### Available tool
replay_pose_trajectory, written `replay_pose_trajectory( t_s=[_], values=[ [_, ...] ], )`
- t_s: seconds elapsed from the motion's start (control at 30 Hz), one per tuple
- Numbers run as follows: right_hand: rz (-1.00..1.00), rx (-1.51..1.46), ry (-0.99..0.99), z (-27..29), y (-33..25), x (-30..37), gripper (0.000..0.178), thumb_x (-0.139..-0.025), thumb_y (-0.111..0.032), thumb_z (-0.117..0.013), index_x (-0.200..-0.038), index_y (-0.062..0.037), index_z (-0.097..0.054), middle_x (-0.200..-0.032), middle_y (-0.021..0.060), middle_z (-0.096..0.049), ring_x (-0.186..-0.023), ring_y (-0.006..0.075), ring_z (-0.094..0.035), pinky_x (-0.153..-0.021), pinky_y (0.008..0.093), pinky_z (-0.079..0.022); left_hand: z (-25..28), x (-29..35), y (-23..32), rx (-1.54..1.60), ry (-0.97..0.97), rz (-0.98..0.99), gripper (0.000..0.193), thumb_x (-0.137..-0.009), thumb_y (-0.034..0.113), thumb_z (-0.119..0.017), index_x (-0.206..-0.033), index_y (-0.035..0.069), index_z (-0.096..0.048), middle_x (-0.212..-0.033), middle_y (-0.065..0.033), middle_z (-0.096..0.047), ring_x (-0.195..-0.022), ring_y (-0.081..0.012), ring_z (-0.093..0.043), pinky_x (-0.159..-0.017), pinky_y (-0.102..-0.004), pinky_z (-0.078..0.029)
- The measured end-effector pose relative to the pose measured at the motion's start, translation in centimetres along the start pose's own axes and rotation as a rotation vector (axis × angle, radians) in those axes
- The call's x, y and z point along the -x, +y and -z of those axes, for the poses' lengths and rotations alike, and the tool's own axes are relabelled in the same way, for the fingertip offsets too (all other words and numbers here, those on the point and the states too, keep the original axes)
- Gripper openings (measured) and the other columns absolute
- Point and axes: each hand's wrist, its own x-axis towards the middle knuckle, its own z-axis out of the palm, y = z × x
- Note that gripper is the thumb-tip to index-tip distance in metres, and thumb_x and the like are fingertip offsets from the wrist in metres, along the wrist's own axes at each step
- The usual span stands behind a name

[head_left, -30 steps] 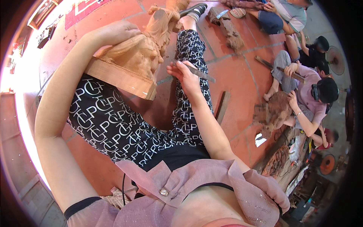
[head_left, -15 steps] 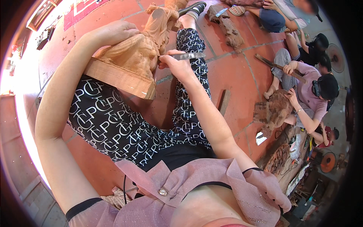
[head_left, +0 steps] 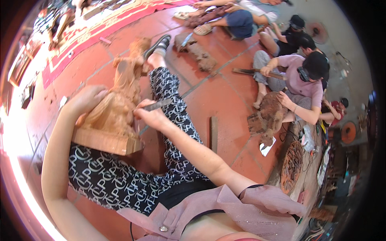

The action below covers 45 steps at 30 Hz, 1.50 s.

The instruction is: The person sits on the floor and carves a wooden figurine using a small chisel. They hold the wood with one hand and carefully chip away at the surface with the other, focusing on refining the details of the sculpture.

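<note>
A light-brown wooden figure carving (head_left: 125,86) with a thick square base leans across my lap, over the patterned black trousers (head_left: 106,176). Its far end lies close to my sandalled foot (head_left: 159,48). My left hand (head_left: 90,98) is wrapped over the left side of the carving and holds it, the fingertips partly hidden. In my right hand (head_left: 150,115) a flat grey metal carving chisel (head_left: 159,105) is pinched like a pen, its shank sticking out to the right. The hand sits against the right side of the figure, and the chisel's working tip is hidden.
A rough wooden piece (head_left: 197,54) and a wooden stick (head_left: 213,134) lie on the red tiles. To the right, a person (head_left: 303,80) holds a mallet (head_left: 257,72) beside a dark carving (head_left: 267,116). A basket of tools (head_left: 291,166) is nearer. A red rug (head_left: 96,36) lies far left.
The view has shifted, so the carving and both hands appear lower and further left, and more of the rug shows. Both hands keep their hold on the carving and chisel.
</note>
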Motion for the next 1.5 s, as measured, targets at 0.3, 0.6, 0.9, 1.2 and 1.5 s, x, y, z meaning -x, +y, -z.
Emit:
replay_pose_trajectory(
  t_s=[0.3, 0.6, 0.9, 1.2, 1.5],
  values=[
    [-0.187, -0.308, -0.028, 0.5, -1.3, 0.2, 0.021, -0.076, -0.016, -0.061, -0.074, 0.0050, -0.065, -0.071, 0.0123, -0.062, -0.065, 0.0189, -0.062, -0.062, 0.0314, -0.048, 0.4, 0.2, 1.5, 0.010, 0.000, 0.074, 0.032, -0.093, 0.022, -0.044, -0.103, -0.003, -0.061, -0.099, -0.0188, -0.064, -0.095, -0.0329, -0.060, -0.085, -0.0368, -0.045],
    [-0.282, -0.686, 0.073, 0.0, -0.2, 0.2, 0.017, -0.076, -0.009, -0.059, -0.068, 0.0055, -0.062, -0.063, 0.0087, -0.063, -0.057, 0.0151, -0.063, -0.054, 0.0258, -0.051, 0.3, 0.3, 1.4, 0.023, -0.005, 0.059, 0.032, -0.093, 0.021, -0.045, -0.103, -0.004, -0.061, -0.098, -0.0193, -0.065, -0.095, -0.0325, -0.060, -0.085, -0.0366, -0.045],
    [-0.301, -0.531, -0.018, -0.2, -0.4, -0.5, 0.016, -0.076, -0.009, -0.059, -0.073, 0.0061, -0.063, -0.071, 0.0113, -0.062, -0.060, 0.0187, -0.063, -0.058, 0.0280, -0.052, 0.2, 0.2, 0.9, 0.016, -0.006, 0.065, 0.031, -0.093, 0.020, -0.044, -0.104, -0.004, -0.061, -0.099, -0.0187, -0.065, -0.094, -0.0307, -0.061, -0.084, -0.0360, -0.046],
    [-0.397, -0.764, 0.035, -0.7, 0.5, -0.3, 0.016, -0.079, -0.012, -0.060, -0.074, 0.0028, -0.063, -0.071, 0.0098, -0.062, -0.062, 0.0184, -0.062, -0.060, 0.0291, -0.054, 0.3, 0.1, 1.2, -0.001, -0.021, 0.059, 0.032, -0.093, 0.020, -0.043, -0.106, -0.003, -0.061, -0.100, -0.0187, -0.065, -0.095, -0.0303, -0.061, -0.086, -0.0359, -0.045],
    [-0.421, -0.860, 0.068, 0.0, 0.7, -0.4, 0.019, -0.078, -0.012, -0.058, -0.070, 0.0052, -0.062, -0.068, 0.0111, -0.062, -0.058, 0.0192, -0.062, -0.050, 0.0303, -0.053, 0.5, 0.5, 1.4, 0.029, -0.012, 0.069, 0.032, -0.092, 0.023, -0.044, -0.104, -0.002, -0.060, -0.098, -0.0204, -0.064, -0.094, -0.0342, -0.060, -0.084, -0.0381, -0.045]
  ],
)
